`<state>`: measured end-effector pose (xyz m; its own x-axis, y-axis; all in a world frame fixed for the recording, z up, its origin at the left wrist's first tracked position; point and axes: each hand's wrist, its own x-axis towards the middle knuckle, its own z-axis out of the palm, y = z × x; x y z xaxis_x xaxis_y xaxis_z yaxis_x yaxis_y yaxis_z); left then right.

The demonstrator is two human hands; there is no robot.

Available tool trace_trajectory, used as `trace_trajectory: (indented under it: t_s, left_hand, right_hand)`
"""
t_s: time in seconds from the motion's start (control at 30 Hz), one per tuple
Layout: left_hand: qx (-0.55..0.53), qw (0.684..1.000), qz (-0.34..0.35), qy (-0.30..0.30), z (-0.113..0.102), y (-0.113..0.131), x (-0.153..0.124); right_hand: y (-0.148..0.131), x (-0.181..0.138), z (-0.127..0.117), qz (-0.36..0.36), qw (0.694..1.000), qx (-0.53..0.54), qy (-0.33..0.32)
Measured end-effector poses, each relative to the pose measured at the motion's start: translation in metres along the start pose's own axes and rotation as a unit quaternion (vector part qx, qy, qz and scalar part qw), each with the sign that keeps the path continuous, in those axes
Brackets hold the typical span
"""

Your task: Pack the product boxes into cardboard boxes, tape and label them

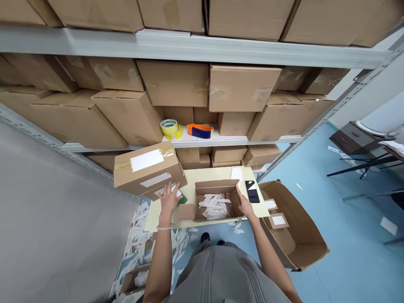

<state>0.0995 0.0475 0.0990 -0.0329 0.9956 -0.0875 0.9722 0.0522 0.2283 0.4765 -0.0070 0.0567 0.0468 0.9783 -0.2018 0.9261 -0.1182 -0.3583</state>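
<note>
An open cardboard box (217, 184) stands on the pale yellow table (192, 173), with several white paper strips (214, 206) lying inside. My right hand (244, 205) is at the box's right flap, index finger stretched along it. My left hand (169, 201) has its fingers spread, to the left of the box and in front of a stack of taped cartons (148, 168) with white labels. A small green item (182, 199) shows beside the left fingers, partly hidden; whether the hand touches it I cannot tell. To the right of the box lies a black phone (252, 192).
Metal shelving (189, 49) full of cartons rises behind the table. Yellow tape rolls (171, 128) and an orange and blue item (200, 131) sit on one shelf. A large open carton (303, 223) stands at right. Paper strips (139, 231) litter the floor at left.
</note>
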Motion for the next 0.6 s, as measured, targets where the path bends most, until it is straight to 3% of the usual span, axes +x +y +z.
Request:
trace_trajectory:
  t_s: [0.2, 0.6]
  left_hand:
    - [-0.006, 0.995, 0.003, -0.101, 0.013, -0.006, 0.025]
    - [-0.018, 0.996, -0.01, -0.09, 0.011, -0.005, 0.026]
  right_hand:
    - [-0.006, 0.028, -0.013, 0.014, 0.999, -0.019, -0.041]
    - [-0.003, 0.04, -0.022, -0.023, 0.995, -0.076, -0.068]
